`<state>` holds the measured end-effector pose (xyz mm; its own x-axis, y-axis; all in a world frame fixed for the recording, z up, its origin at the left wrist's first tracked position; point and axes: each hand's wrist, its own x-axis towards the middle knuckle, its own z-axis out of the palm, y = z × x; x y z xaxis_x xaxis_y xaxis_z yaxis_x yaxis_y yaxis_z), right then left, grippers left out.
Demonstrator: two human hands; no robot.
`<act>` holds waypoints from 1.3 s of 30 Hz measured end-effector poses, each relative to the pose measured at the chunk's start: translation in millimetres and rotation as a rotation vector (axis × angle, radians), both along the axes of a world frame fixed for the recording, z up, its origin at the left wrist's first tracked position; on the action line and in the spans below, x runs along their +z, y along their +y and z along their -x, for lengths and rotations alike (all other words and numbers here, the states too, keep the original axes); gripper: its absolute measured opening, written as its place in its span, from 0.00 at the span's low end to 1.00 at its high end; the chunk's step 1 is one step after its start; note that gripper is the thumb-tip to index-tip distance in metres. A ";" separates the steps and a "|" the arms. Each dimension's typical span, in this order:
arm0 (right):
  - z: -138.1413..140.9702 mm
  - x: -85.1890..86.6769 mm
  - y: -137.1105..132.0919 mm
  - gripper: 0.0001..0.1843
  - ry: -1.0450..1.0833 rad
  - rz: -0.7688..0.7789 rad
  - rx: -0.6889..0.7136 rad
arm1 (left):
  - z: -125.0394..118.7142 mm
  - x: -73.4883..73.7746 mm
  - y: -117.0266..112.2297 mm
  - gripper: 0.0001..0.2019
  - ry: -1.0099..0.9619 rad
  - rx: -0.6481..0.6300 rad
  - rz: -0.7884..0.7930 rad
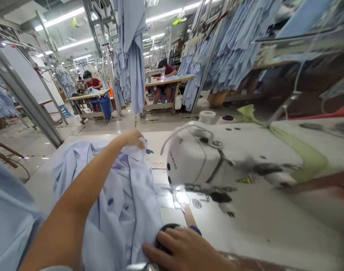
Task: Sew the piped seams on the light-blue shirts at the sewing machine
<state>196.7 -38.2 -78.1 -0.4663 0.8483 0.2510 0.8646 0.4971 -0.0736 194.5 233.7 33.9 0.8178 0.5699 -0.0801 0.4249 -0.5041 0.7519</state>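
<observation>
Pale blue shirt (126,214) pinched up by left hand (132,138).

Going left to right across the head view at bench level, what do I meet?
Pale blue cloth heap → pale blue shirt with dark piping → white sewing machine head → yellow-green strip

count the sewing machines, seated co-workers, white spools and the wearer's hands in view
sewing machine: 1
seated co-workers: 2
white spools: 2
wearer's hands: 2
total: 7
</observation>
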 end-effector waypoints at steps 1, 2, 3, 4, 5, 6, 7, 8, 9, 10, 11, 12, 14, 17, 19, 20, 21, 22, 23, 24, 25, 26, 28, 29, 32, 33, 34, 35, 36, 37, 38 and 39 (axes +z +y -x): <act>0.6 12.4 -3.5 0.20 0.041 0.070 -0.024 | 19.8 6.0 -10.3 0.11 -0.019 -0.010 0.016; 0.7 23.4 -7.6 0.21 0.094 0.128 -0.070 | 40.8 10.7 -23.0 0.12 -0.042 -0.022 0.035; 0.1 32.7 -12.3 0.21 0.151 0.170 -0.128 | 61.6 13.5 -37.8 0.13 -0.069 -0.031 0.054; -1.2 39.9 -17.6 0.20 0.206 0.182 -0.186 | 81.1 13.7 -54.0 0.13 -0.103 -0.037 0.075; -3.3 44.9 -23.6 0.18 0.244 0.163 -0.255 | 98.6 11.6 -70.7 0.13 -0.144 -0.037 0.102; -5.9 47.9 -30.2 0.18 0.251 0.109 -0.306 | 113.5 7.4 -87.1 0.13 -0.198 -0.029 0.144; -8.9 49.1 -37.2 0.21 0.232 0.033 -0.349 | 125.4 1.8 -102.4 0.13 -0.250 -0.017 0.204; -12.0 49.0 -44.4 0.23 0.202 -0.042 -0.390 | 134.4 -4.3 -116.1 0.14 -0.299 0.001 0.276; -14.8 48.1 -51.5 0.25 0.168 -0.101 -0.426 | 140.6 -10.4 -128.0 0.14 -0.337 0.023 0.354; -17.0 46.8 -58.0 0.26 0.140 -0.138 -0.462 | 144.3 -15.8 -138.0 0.14 -0.358 0.044 0.428; -18.4 45.7 -63.5 0.26 0.123 -0.157 -0.497 | 146.0 -20.4 -146.2 0.14 -0.363 0.061 0.482; -19.0 45.1 -67.5 0.25 0.115 -0.160 -0.528 | 146.0 -23.8 -152.8 0.14 -0.366 0.078 0.517; -18.1 45.9 -70.6 0.26 0.114 -0.149 -0.561 | 142.9 -28.0 -162.1 0.13 -0.371 0.088 0.548; -14.5 49.9 -65.0 0.27 0.118 -0.145 -0.562 | 136.0 -30.5 -170.1 0.12 -0.409 0.075 0.572; -13.1 50.9 -59.3 0.28 0.118 -0.165 -0.554 | 132.1 -31.6 -173.8 0.12 -0.450 0.080 0.607; -13.1 50.2 -57.1 0.28 0.116 -0.182 -0.549 | 130.7 -32.1 -175.4 0.12 -0.475 0.096 0.630; -13.6 49.0 -55.9 0.28 0.117 -0.200 -0.544 | 129.8 -32.6 -176.7 0.13 -0.499 0.119 0.659; -14.6 47.4 -55.6 0.27 0.130 -0.220 -0.537 | 129.2 -33.0 -177.8 0.13 -0.521 0.143 0.692; -16.0 46.1 -56.3 0.26 0.158 -0.236 -0.528 | 129.0 -33.2 -178.5 0.13 -0.535 0.164 0.723; -17.4 45.4 -57.6 0.25 0.200 -0.254 -0.521 | 129.1 -33.4 -179.0 0.14 -0.534 0.177 0.751; -18.5 45.7 -59.3 0.24 0.252 -0.276 -0.521 | 129.4 -33.3 -179.3 0.14 -0.519 0.181 0.770; -18.9 47.2 -60.9 0.23 0.308 -0.301 -0.530 | 129.7 -33.1 -179.8 0.14 -0.494 0.176 0.776; -17.0 53.2 -62.2 0.23 0.419 -0.346 -0.553 | 129.7 -31.5 -181.8 0.13 -0.436 0.135 0.726; -14.6 57.2 -61.4 0.22 0.479 -0.350 -0.556 | 129.4 -29.9 -183.6 0.12 -0.413 0.095 0.668; -5.1 68.5 -54.3 0.17 0.690 -0.220 -0.500 | 128.4 -22.7 -190.6 0.07 -0.394 -0.040 0.374; -2.4 71.1 -51.7 0.14 0.758 -0.172 -0.482 | 128.8 -20.4 -192.3 0.06 -0.397 -0.066 0.269; -0.1 72.8 -49.7 0.12 0.822 -0.140 -0.476 | 129.9 -19.0 -193.3 0.06 -0.394 -0.084 0.187; 1.7 73.6 -48.5 0.11 0.882 -0.123 -0.486 | 131.6 -18.6 -193.3 0.07 -0.379 -0.100 0.143; 3.0 73.7 -48.2 0.11 0.939 -0.112 -0.500 | 133.7 -19.7 -192.4 0.08 -0.355 -0.111 0.143; 3.9 73.3 -48.5 0.12 0.988 -0.102 -0.514 | 135.8 -22.1 -190.9 0.10 -0.334 -0.116 0.183; 4.6 72.4 -49.4 0.12 1.022 -0.079 -0.520 | 137.6 -25.6 -189.2 0.12 -0.326 -0.107 0.254; 5.0 71.3 -50.5 0.12 1.037 -0.054 -0.519 | 138.8 -29.8 -187.7 0.13 -0.342 -0.078 0.338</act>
<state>191.8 -88.7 -6.9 0.3850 0.8536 0.3509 0.5028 0.1248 -0.8553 55.8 46.0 4.0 0.8688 0.4942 0.0308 0.0953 -0.2280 0.9690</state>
